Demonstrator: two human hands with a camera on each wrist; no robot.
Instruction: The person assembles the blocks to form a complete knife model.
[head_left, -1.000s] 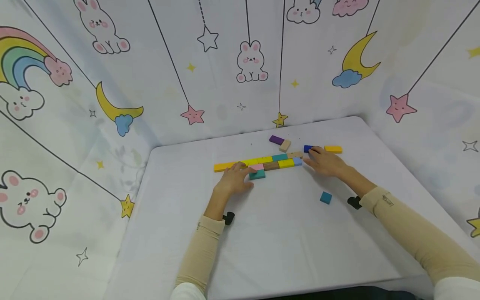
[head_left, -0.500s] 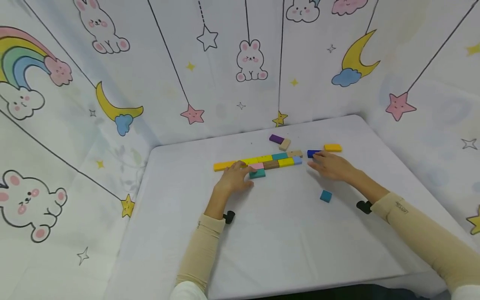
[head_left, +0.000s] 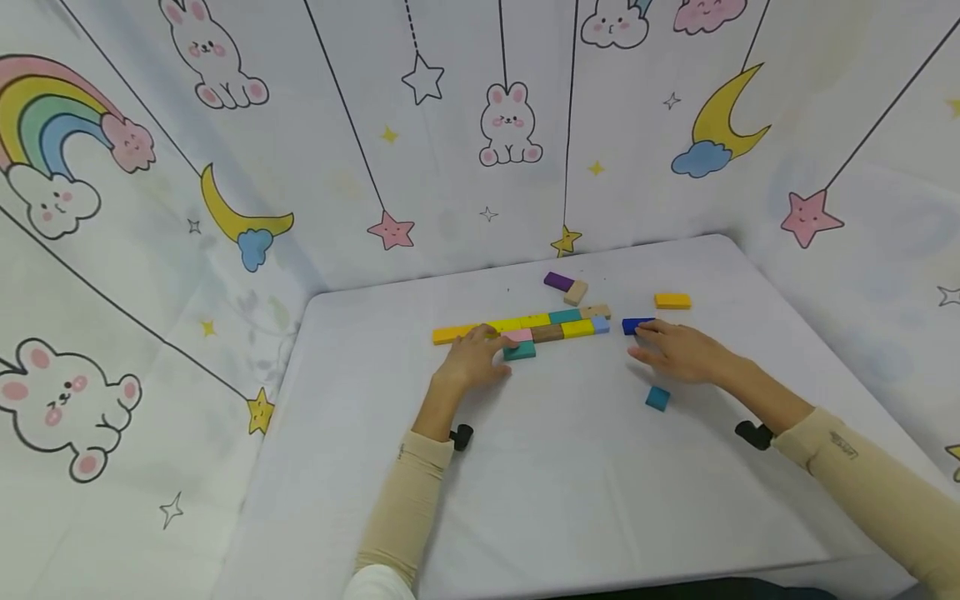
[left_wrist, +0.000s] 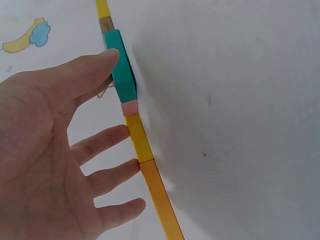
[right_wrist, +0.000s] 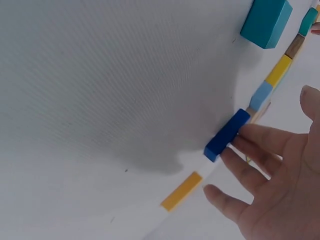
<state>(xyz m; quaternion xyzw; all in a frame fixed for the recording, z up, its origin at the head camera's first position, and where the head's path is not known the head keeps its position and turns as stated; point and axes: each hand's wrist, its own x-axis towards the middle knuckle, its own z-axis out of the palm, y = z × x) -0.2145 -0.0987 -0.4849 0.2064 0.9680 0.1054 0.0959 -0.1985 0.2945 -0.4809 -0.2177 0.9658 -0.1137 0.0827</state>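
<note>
Two rows of coloured wooden blocks lie side by side on the white table. The back row runs from an orange block to a tan one; the front row includes a brown block and ends in a pale blue block. My left hand rests over the left part, thumb touching a teal block in front of the pink one, other fingers spread along the yellow and orange blocks. My right hand touches a dark blue block with its fingertips, thumb held apart, right of the rows.
A teal-blue block lies in front of the right hand. Farther back are a yellow-orange block, a purple block and a loose tan block. Patterned cloth walls border the white table.
My right hand has moved toward me and slightly right, bringing the dark blue block nearer, away from the yellow-orange block. My left hand has stayed on the rows.
</note>
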